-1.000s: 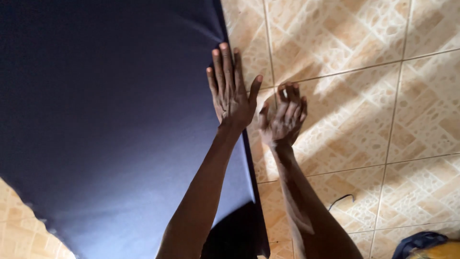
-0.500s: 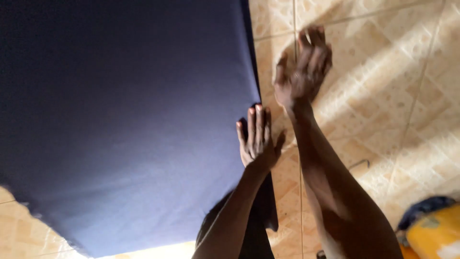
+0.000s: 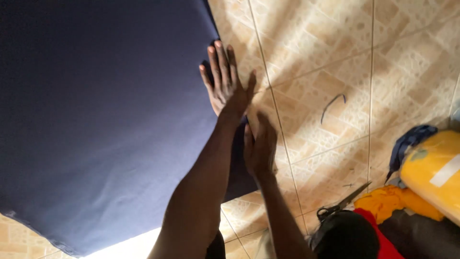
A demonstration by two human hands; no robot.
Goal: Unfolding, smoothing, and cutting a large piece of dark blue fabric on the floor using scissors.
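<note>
Navy cloth [image 3: 96,110] on tiled floor [image 3: 326,57], both hands flat along its edge.

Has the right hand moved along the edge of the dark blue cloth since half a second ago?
Yes. The right hand now lies nearer the person than the left hand, by the dark blue cloth edge; before, it reached farther out on the tiled floor.

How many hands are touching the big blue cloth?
2. The left hand lies flat on the right edge of the blue cloth, fingers spread. The right hand presses lower down on the same edge, beside the tiled floor. No other hands show.
</note>
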